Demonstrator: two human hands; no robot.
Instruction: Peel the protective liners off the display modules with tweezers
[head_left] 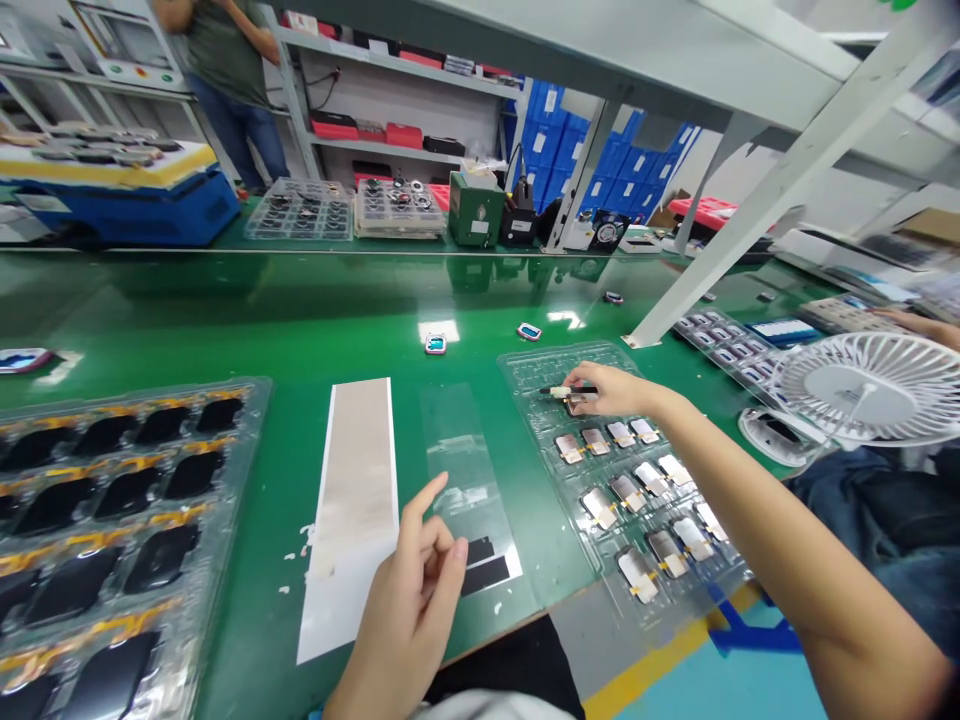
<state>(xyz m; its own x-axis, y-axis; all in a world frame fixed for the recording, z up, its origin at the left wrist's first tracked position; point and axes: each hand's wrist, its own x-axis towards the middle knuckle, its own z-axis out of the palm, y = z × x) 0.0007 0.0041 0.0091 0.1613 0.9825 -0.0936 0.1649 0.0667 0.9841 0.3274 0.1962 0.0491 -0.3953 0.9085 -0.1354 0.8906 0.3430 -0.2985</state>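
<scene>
My right hand (615, 388) grips a thin black-and-white pen-like tool (558, 392) over the far part of a clear plastic tray (536, 375). Partly hidden below those fingers is a small screen panel. Nearer in that tray lie rows of silvery-backed screen panels (628, 492) with orange tabs. My left hand (412, 590) hovers with its index finger stretched out and the others loosely bent, nothing visible in it. By its fingertips lies a clear film strip (465, 470) with black pieces (486, 574) at the near end. Left of it rests a white-edged, beige-faced sheet (358, 450).
At the left, another clear tray (251, 430) holds black screens with orange flex cables. Small watch-like cases (436, 344) lie on the green bench (300, 310). A white fan (862, 390) and slanted post (772, 180) stand right. A person (232, 90) stands behind.
</scene>
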